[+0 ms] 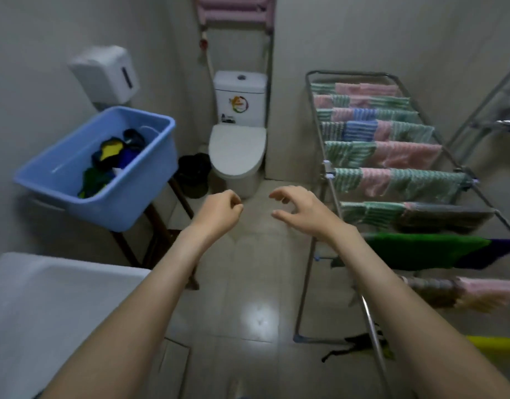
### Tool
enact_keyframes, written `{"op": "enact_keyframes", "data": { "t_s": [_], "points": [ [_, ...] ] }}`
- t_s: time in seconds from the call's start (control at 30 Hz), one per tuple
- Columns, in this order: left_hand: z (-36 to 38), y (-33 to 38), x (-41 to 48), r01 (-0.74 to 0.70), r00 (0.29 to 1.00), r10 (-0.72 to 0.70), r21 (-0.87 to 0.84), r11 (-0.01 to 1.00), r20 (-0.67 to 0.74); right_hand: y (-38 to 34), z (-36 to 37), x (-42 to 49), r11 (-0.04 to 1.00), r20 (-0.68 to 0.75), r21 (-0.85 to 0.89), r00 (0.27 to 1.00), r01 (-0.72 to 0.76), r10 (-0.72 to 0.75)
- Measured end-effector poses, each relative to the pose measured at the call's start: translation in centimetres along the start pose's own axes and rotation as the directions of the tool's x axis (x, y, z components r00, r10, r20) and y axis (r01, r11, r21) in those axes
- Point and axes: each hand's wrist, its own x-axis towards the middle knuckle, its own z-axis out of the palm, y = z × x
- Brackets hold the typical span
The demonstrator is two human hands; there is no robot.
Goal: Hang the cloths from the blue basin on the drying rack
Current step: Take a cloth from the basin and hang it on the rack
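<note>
Forearms extended: left hand (219,210) curled, empty; right hand (300,211) spread, empty. Toilet (236,151) ahead, blue basin (118,203) left, drying rack (319,133) right, edge cropped.

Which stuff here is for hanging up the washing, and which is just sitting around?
For the job: blue basin, cloths piled inside it, drying rack.

Just sitting around: toilet, black bin, white dispenser on the wall.

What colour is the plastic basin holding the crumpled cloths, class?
Light blue; the rectangular plastic basin shows best in the head view.
</note>
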Motion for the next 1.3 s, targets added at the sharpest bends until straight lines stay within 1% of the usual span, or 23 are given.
{"op": "enact_keyframes", "data": {
  "t_s": [0.1,0.2,0.3,0.4,0.43,0.57,0.73,0.83,0.93,1.0,1.03,1.1,1.13,1.17,1.2,1.23,1.27,1.3],
  "points": [
    [-3.9,-4.5,0.7,0.097,0.993,-0.098,-0.020,0.995,-0.065,-3.7,2.3,5.2,0.997,0.030,0.014,0.997,0.071,-0.071],
    [-6.5,-8.0,1.3,0.170,0.977,-0.176,-0.055,0.984,-0.118,-6.6,3.9,9.2,0.993,0.091,0.052,0.990,0.106,-0.111],
    [-9.1,-11.7,1.4,0.252,0.949,-0.270,-0.124,0.960,-0.161,-9.5,5.7,14.0,0.985,0.159,0.091,0.974,0.149,-0.162],
    [-10.7,-14.7,1.8,0.299,0.920,-0.333,-0.177,0.938,-0.209,-11.5,7.3,18.6,0.977,0.222,0.116,0.955,0.177,-0.199],
    [-11.5,-16.1,2.3,0.328,0.899,-0.368,-0.192,0.925,-0.236,-12.1,8.2,20.9,0.972,0.249,0.122,0.942,0.199,-0.224],
    [-13.5,-19.4,4.9,0.433,0.819,-0.492,-0.244,0.868,-0.296,-13.1,10.6,28.3,0.952,0.287,0.178,0.913,0.247,-0.291],
    [-16.0,-22.8,10.5,0.542,0.668,-0.632,-0.325,0.775,-0.394,-14.7,13.4,39.3,0.902,0.348,0.252,0.837,0.349,-0.421],
    [-17.0,-24.2,13.3,0.586,0.595,-0.701,-0.385,0.713,-0.393,-15.8,15.0,45.1,0.882,0.416,0.291,0.781,0.370,-0.465],
    [-17.4,-25.5,15.4,0.616,0.540,-0.756,-0.438,0.655,-0.372,-16.7,16.9,49.4,0.890,0.504,0.284,0.735,0.356,-0.454],
    [-17.5,-26.6,16.7,0.635,0.498,-0.792,-0.473,0.610,-0.353,-17.0,18.8,51.8,0.880,0.561,0.256,0.680,0.400,-0.472],
    [-17.6,-27.0,17.1,0.640,0.485,-0.804,-0.487,0.594,-0.344,-17.1,19.7,52.6,0.870,0.597,0.246,0.641,0.426,-0.483],
    [-17.9,-28.1,18.4,0.660,0.454,-0.830,-0.503,0.557,-0.323,-17.5,21.7,54.2,0.845,0.703,0.221,0.521,0.487,-0.484],
    [-18.0,-28.6,18.9,0.673,0.447,-0.837,-0.498,0.547,-0.316,-17.9,22.6,54.7,0.825,0.765,0.203,0.441,0.527,-0.470],
    [-18.2,-29.2,19.5,0.685,0.441,-0.843,-0.491,0.538,-0.307,-18.3,23.6,55.3,0.805,0.821,0.175,0.367,0.566,-0.437],
    [-18.4,-29.8,20.0,0.693,0.442,-0.844,-0.483,0.536,-0.302,-18.6,24.3,55.6,0.781,0.867,0.130,0.311,0.611,-0.388],
    [-18.6,-30.3,20.3,0.697,0.449,-0.844,-0.475,0.537,-0.294,-18.9,24.9,55.6,0.751,0.903,0.071,0.278,0.657,-0.329],
    [-18.6,-30.7,20.6,0.699,0.459,-0.842,-0.469,0.540,-0.285,-19.1,25.3,55.6,0.712,0.924,0.017,0.261,0.702,-0.280],
    [-18.9,-31.4,21.0,0.696,0.469,-0.840,-0.471,0.541,-0.273,-19.3,25.8,56.0,0.684,0.934,-0.023,0.260,0.729,-0.246]
  ]
}}
